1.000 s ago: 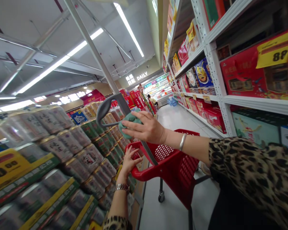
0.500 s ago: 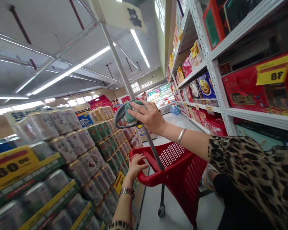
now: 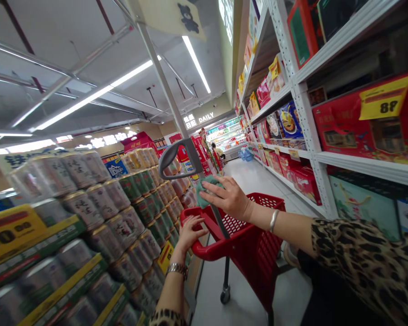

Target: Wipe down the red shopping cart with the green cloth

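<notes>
Green cloth (image 3: 206, 192) under R hand (image 3: 229, 198), cart pole (image 3: 219, 222) fwd-slanted

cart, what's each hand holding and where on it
The right hand presses a green cloth against the grey pole just below the cart's handle; the left hand grips the red rim of the basket.

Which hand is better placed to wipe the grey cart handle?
Right, probably. The right hand already has the green cloth against the pole just below the grey handle, while the left hand is curled over the red cart rim, steadying the cart.
</notes>
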The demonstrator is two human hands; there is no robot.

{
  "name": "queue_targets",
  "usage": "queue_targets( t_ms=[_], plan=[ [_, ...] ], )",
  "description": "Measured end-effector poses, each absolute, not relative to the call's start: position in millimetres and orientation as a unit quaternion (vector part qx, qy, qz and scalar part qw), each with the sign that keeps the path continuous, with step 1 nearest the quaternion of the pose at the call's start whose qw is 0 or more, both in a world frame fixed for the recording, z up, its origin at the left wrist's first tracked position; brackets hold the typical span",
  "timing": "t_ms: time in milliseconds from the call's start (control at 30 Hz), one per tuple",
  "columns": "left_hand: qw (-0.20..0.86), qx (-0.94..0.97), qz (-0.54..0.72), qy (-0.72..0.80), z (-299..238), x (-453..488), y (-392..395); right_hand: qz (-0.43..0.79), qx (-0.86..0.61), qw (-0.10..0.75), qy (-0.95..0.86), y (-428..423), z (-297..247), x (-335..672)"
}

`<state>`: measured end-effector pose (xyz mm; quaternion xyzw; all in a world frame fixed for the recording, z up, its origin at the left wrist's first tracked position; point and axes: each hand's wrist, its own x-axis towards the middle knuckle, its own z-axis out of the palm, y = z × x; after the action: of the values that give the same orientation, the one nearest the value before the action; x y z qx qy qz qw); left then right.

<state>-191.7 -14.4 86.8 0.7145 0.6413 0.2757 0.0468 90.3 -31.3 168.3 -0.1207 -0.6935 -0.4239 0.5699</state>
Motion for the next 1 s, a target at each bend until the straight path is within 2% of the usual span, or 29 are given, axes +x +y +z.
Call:
queue_targets(
  t_ms=[100,200,367,467,767,1000],
  plan=[
    [0.048,0.715,0.269,0.644,87.9,-191.9,-14.8,-0.460,-0.059,0.527,-0.712,-36.2,175.6,97.2],
    [0.047,0.715,0.262,0.647,89.3,-190.2,-17.1,-0.480,-0.052,0.518,-0.706,-41.9,213.6,102.7],
    [0.043,0.710,0.254,0.655,90.7,-185.0,-21.8,-0.413,-0.183,0.566,-0.689,-43.9,297.6,92.9],
    [0.042,0.709,0.252,0.658,90.8,-183.7,-22.6,-0.363,-0.248,0.555,-0.706,-41.8,322.4,78.2],
    [0.030,0.723,0.250,0.644,87.2,-194.6,-15.6,-0.403,-0.227,0.541,-0.702,-63.6,290.4,41.1],
    [0.024,0.732,0.249,0.634,86.8,-199.9,-10.6,-0.448,-0.148,0.504,-0.724,-57.0,260.7,40.1]
  ],
)
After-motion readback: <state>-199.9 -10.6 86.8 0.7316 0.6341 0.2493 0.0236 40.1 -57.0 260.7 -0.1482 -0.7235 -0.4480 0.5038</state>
